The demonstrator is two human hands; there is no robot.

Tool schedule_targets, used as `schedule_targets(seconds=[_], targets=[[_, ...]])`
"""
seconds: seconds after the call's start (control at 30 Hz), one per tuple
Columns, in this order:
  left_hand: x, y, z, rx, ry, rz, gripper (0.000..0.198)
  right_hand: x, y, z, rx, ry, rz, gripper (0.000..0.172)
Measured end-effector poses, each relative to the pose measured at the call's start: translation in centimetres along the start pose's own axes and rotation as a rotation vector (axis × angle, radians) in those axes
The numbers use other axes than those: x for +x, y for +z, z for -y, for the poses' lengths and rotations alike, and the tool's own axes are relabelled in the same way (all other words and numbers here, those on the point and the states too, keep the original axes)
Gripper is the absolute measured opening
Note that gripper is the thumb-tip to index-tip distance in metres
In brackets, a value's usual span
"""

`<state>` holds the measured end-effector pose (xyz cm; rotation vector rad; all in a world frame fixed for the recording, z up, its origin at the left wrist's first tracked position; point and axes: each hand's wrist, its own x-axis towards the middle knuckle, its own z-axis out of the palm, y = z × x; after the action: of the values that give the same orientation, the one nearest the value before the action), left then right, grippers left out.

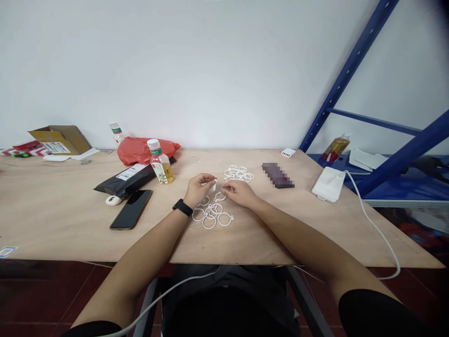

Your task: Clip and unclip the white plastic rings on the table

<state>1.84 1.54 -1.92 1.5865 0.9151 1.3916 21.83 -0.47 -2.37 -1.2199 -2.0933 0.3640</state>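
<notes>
My left hand [199, 189], with a black band on its wrist, is closed in a pinch on a small white plastic piece [214, 186], perhaps a ring seen edge-on. Just across from it, my right hand [240, 193] has thumb and fingers pressed together; what they hold, if anything, is too small to make out. Under and in front of the hands lie several white plastic rings [209, 221] with small eyelets, some overlapping. A second group of white rings [239, 173] lies behind my right hand.
Left on the wooden table [266, 243] are a phone [131, 209], black parcel bag [121, 183], drink bottle [161, 164], red plastic bag [136, 150] and cardboard box [66, 139]. A pixelated dark object [278, 175] and white power bank [328, 184] with cable lie right, near a blue rack [345, 70].
</notes>
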Motion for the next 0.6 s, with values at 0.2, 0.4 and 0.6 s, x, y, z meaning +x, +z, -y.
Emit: schedule_targets(seconds=[0.2,0.4,0.6], targets=[[-0.8,0.2,-1.1,0.178,0.122,0.073,0.022,-0.2,0.0,0.9,0.098,-0.141,-0.172,0.016],[-1.1,0.3,-1.1,0.227,0.191,0.105,0.022,-0.3,0.1,1.3,0.131,-0.15,-0.231,0.014],[-1.4,0.5,-1.4,0.309,0.216,0.108,0.018,-0.3,-0.1,1.1,0.138,-0.163,-0.233,0.013]])
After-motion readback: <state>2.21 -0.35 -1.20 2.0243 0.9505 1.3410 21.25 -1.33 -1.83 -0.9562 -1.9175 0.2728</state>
